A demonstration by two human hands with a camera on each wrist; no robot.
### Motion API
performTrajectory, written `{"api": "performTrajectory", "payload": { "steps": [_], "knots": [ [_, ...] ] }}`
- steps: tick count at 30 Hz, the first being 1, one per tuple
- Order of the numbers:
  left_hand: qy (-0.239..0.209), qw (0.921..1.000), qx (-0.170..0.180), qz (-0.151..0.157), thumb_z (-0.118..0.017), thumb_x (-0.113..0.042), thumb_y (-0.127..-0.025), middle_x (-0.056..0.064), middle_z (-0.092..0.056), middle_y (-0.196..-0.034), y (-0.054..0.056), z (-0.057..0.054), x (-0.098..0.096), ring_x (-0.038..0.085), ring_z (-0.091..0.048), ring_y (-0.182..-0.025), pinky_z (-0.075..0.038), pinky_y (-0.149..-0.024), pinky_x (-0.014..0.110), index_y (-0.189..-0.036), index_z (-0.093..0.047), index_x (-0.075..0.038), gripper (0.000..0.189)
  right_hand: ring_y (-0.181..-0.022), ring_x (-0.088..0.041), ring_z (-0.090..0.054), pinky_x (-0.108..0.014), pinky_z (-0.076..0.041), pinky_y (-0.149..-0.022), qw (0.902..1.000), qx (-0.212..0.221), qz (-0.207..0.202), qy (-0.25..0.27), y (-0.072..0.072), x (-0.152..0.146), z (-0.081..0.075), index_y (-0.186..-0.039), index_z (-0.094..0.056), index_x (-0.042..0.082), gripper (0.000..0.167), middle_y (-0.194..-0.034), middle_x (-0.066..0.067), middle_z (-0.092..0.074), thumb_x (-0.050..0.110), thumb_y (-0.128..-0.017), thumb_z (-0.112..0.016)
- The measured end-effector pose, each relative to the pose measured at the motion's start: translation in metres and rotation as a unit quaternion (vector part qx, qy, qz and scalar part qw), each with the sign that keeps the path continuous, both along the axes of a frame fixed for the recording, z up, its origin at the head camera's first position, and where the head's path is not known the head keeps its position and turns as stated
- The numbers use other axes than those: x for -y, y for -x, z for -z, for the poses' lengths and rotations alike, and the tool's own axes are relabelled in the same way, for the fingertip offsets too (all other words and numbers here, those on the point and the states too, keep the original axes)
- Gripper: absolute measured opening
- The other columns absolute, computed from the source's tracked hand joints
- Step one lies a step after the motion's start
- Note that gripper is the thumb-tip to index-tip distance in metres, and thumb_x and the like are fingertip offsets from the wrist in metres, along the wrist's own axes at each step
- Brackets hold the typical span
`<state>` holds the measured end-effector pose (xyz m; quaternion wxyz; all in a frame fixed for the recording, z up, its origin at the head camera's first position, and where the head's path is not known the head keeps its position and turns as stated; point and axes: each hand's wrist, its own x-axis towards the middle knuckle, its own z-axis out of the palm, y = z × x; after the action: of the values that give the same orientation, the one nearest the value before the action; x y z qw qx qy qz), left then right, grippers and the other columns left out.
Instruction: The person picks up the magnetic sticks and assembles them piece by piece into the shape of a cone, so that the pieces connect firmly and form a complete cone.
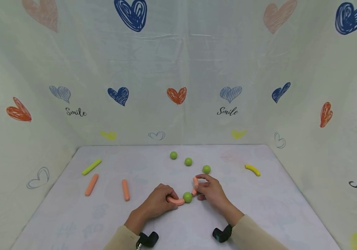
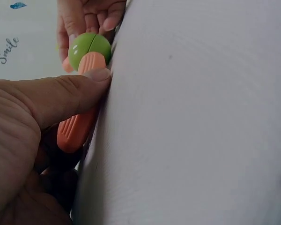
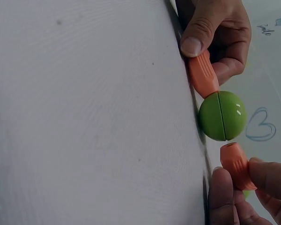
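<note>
At the frame's lower centre, the left hand (image 1: 159,198) pinches an orange stick (image 1: 176,201) touching the green ball (image 1: 187,197), the right hand (image 1: 212,192) a second stick (image 3: 236,164), its lower end just off the ball's right.

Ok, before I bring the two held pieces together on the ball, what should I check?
1. Left hand gripping the left orange piece: ok.
2. That piece touching the green ball: ok, its end meets it.
3. Left joint fully seated: cannot tell, the inside is hidden.
4. Right hand gripping the right orange piece: ok, pinched in the fingers.
5. Right piece joined to the ball: not ok, the right wrist view shows a narrow gap.
6. Straight orange pieces away from both hands: ok.
</note>
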<state>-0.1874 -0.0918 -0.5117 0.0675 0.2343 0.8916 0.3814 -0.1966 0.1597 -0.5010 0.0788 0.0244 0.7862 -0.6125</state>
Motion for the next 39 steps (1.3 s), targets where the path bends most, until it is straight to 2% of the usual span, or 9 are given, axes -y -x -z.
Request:
{"api": "performTrajectory", "payload": {
  "steps": [11,17,23,28,34,39],
  "knots": [
    [-0.007,0.9999,0.008,0.013,-0.09,-0.024,-0.085,-0.017,-0.064,-0.089,-0.002,-0.003,-0.003,0.008,-0.049,-0.092,-0.041,-0.076,0.026,-0.09,-0.075,-0.028,0.016,-0.075,-0.018,-0.073,-0.033,-0.062,-0.064,0.9999,0.006,-0.003,-0.009,0.0,0.005,-0.003,-0.139,-0.064,0.003,0.045,-0.098,-0.011,-0.077,0.001,-0.095,-0.07],
    [0.0,0.9999,0.009,0.009,-0.09,-0.027,-0.083,-0.019,-0.062,-0.087,-0.006,-0.001,-0.008,0.006,-0.049,-0.092,-0.039,-0.079,0.028,-0.089,-0.074,-0.031,0.018,-0.073,-0.015,-0.07,-0.031,-0.062,-0.066,0.9989,-0.008,-0.024,-0.038,-0.001,0.005,-0.001,-0.14,-0.066,0.004,0.041,-0.106,-0.013,-0.075,0.007,-0.1,-0.069],
    [0.011,0.9999,0.008,0.006,-0.091,-0.033,-0.082,-0.021,-0.06,-0.085,-0.009,0.0,-0.015,0.005,-0.049,-0.096,-0.037,-0.086,0.032,-0.086,-0.069,-0.033,0.022,-0.072,-0.013,-0.069,-0.029,-0.06,-0.063,0.9964,-0.038,-0.017,-0.074,-0.002,0.007,-0.001,-0.128,-0.071,0.001,0.03,-0.099,-0.009,-0.077,0.01,-0.099,-0.072],
    [0.01,0.9998,0.011,0.013,-0.092,-0.038,-0.08,-0.021,-0.059,-0.084,-0.014,-0.001,-0.02,0.005,-0.047,-0.093,-0.035,-0.087,0.033,-0.086,-0.068,-0.032,0.026,-0.071,-0.012,-0.066,-0.026,-0.058,-0.061,0.9929,-0.047,-0.004,-0.109,-0.001,0.008,0.001,-0.118,-0.075,0.003,0.021,-0.096,-0.006,-0.075,0.012,-0.099,-0.072],
    [0.013,0.9996,0.0,0.023,-0.083,-0.042,-0.089,-0.022,-0.059,-0.084,-0.018,0.0,-0.02,0.005,-0.047,-0.091,-0.036,-0.085,0.031,-0.085,-0.067,-0.033,0.019,-0.068,-0.011,-0.065,-0.025,-0.056,-0.061,0.9906,-0.051,-0.017,-0.125,-0.001,0.007,0.002,-0.112,-0.078,0.004,0.017,-0.093,-0.003,-0.076,0.012,-0.1,-0.07],
    [0.007,0.9996,-0.012,0.023,-0.08,-0.04,-0.092,-0.023,-0.059,-0.082,-0.019,0.0,-0.021,0.004,-0.047,-0.089,-0.036,-0.086,0.031,-0.084,-0.067,-0.033,0.016,-0.075,-0.01,-0.067,-0.025,-0.058,-0.066,0.9907,-0.048,-0.036,-0.122,-0.004,0.004,0.001,-0.117,-0.077,0.003,0.02,-0.097,-0.003,-0.077,0.014,-0.102,-0.068]
  ]
}}
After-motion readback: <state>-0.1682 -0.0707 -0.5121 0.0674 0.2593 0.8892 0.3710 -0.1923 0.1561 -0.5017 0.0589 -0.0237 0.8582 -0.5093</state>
